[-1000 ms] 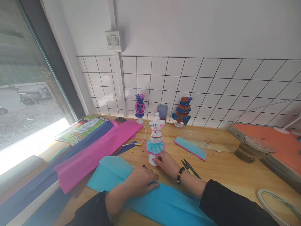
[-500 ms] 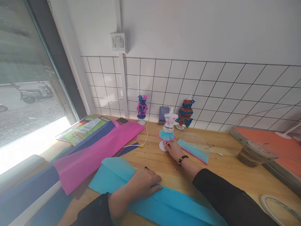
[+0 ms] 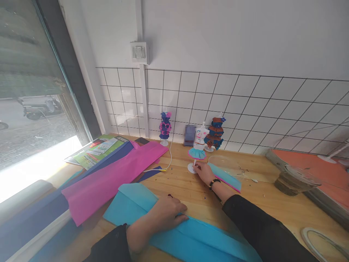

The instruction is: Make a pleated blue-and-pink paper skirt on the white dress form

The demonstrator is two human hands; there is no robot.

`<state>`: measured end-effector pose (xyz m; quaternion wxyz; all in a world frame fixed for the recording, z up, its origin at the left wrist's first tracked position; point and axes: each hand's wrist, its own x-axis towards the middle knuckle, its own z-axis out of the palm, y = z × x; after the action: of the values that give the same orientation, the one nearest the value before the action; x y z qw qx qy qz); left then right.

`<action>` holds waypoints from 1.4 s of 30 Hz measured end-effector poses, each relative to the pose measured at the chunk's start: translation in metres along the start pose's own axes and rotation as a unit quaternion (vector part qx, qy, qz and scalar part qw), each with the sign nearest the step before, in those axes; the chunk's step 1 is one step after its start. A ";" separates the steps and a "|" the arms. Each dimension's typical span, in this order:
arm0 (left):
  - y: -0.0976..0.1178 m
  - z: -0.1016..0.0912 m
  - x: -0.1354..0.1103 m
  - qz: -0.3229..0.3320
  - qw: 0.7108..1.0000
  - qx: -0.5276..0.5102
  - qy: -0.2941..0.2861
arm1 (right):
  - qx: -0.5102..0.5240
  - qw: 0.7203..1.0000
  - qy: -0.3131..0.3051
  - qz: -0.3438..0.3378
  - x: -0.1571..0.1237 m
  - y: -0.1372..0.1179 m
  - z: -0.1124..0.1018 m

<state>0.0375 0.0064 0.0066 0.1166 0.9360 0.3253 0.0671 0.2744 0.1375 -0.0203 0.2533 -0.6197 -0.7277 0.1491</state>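
Note:
My right hand (image 3: pixel 202 170) reaches far across the wooden table (image 3: pixel 185 185) and pinches the round white base of a small white mannequin (image 3: pixel 198 147) dressed in a teal and pink paper skirt. The figure stands upright near the tiled wall, beside a brown and blue dressed mannequin (image 3: pixel 215 133). My left hand (image 3: pixel 163 214) lies flat, fingers stretched, on a long light blue sheet of crepe paper (image 3: pixel 174 225) close to me.
A pink and blue mannequin (image 3: pixel 165 127) stands by the wall. Pink paper (image 3: pixel 109 178) and dark blue paper (image 3: pixel 40 214) lie left, with a green booklet (image 3: pixel 95 149). A folded teal-pink strip (image 3: pixel 226 177), a clear dish (image 3: pixel 229 163), a glass cup (image 3: pixel 294 178) and an orange board (image 3: pixel 316 163) lie to the right.
My right hand slid the teal-skirted mannequin away from me, from the table's middle to beside the brown and blue figure at the wall. My left hand stayed on the blue paper.

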 end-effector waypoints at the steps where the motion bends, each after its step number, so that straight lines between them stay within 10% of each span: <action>1: 0.001 -0.002 0.000 -0.001 1.000 -0.003 -0.002 | 0.008 1.000 -0.002 -0.001 -0.002 -0.001 -0.001; 12: -0.005 0.003 0.002 -0.019 0.999 0.005 0.038 | 0.067 0.997 -0.044 0.013 -0.066 -0.016 -0.036; 19: -0.008 0.001 0.004 -0.030 0.997 -0.004 0.070 | 0.058 0.976 -0.206 -0.033 -0.137 -0.040 -0.060; 25: -0.005 -0.002 0.003 -0.015 0.999 -0.021 0.047 | -0.135 0.990 -0.044 0.005 -0.157 -0.002 -0.070; 42: -0.004 -0.004 0.002 -0.023 0.998 -0.060 0.029 | -0.017 0.995 -0.084 0.054 -0.183 0.026 -0.087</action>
<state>0.0360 0.0113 0.0097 0.1646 0.9172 0.3457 0.1105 0.3633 -0.0455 0.0043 0.1728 -0.6474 -0.7143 0.2017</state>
